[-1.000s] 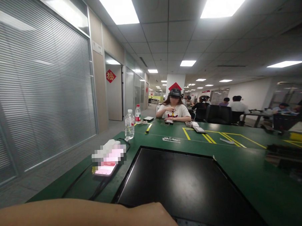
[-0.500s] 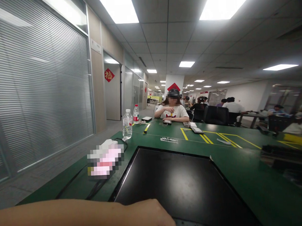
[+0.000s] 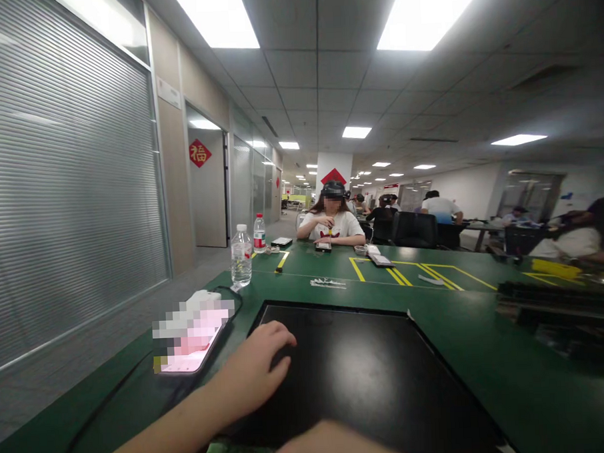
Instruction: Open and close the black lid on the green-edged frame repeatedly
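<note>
A large black flat screen panel (image 3: 368, 370) lies on the green table in front of me. My left hand (image 3: 263, 365) is over the panel's left side, fingers slightly bent and the thumb apart, with nothing seen in it. Whether its fingertips touch the glass is unclear. At the bottom edge my right hand (image 3: 336, 445) is blurred and cut off by the frame, near the panel's close edge; its fingers are hidden. Between the two wrists a strip of green circuit board (image 3: 236, 451) shows along that edge.
Left of the panel lies a lit phone (image 3: 194, 341), partly pixelated, with a cable. Beyond stand a clear water bottle (image 3: 240, 256) and a red-capped bottle (image 3: 259, 234). Metal strips (image 3: 327, 283) lie past the panel. A person (image 3: 332, 218) works opposite; dark parts (image 3: 560, 309) lie right.
My left hand has moved from the panel's near edge forward onto its left side, its fingers now showing. My right hand has come into view at the bottom. The camera view has shifted slightly.
</note>
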`<action>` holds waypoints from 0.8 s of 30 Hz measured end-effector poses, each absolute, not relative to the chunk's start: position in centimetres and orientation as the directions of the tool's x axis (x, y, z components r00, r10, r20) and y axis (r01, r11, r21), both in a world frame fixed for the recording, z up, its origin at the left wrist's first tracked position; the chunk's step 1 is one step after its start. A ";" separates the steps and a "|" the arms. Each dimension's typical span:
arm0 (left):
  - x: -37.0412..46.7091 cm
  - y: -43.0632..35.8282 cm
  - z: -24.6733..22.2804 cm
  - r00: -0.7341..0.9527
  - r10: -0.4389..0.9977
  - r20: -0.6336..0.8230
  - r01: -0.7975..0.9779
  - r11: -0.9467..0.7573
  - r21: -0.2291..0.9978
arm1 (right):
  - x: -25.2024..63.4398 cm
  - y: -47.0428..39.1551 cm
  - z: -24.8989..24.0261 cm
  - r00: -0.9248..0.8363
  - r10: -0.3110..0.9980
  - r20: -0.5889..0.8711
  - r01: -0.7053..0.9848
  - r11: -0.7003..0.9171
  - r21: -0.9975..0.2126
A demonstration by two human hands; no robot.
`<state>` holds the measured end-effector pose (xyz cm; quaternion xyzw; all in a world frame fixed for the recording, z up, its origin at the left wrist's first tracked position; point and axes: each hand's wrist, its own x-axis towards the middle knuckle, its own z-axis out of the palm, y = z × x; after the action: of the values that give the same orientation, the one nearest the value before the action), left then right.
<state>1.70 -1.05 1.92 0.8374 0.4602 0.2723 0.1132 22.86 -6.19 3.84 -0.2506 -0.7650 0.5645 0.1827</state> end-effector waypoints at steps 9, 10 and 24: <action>-1.1 2.3 -0.4 0.204 0.953 0.225 0.883 -0.278 0.378 | 42.8 0.6 4.2 0.351 0.921 0.170 0.434 0.001 -0.901; -1.0 2.4 -0.8 0.199 0.952 0.234 0.878 -0.280 0.389 | 44.8 1.0 3.1 0.393 0.901 0.185 0.513 -0.048 -0.857; -2.9 1.4 -2.5 0.114 0.976 0.184 0.760 -0.205 0.617 | 45.8 -0.5 -2.5 0.300 0.949 0.095 0.829 -0.210 -0.517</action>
<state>-2.90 1.41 -2.49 0.7218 0.6013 0.2854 0.1897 45.84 -0.45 -2.48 -0.7683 -0.5787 0.1222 0.2447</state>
